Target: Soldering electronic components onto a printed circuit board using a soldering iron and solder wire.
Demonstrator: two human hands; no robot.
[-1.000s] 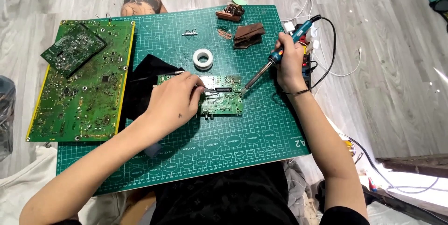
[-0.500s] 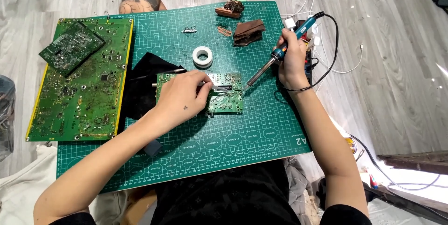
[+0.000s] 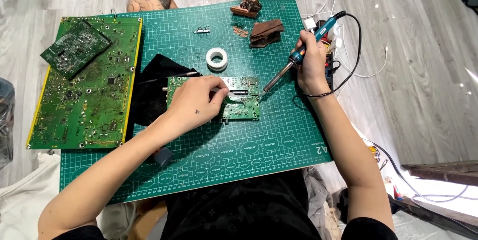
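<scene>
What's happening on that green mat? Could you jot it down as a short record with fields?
Surface: green cutting mat on a wooden floor
Left hand: pressing on a small green circuit board, pinching something thin, too small to tell
Right hand: holding a blue soldering iron, tip at the board's right edge
Nearby: white tape roll, large green board with a smaller board lying on it, black cloth

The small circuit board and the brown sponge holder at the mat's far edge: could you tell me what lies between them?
In the head view, only bare green cutting mat lies between the small circuit board and the brown holder.
</scene>
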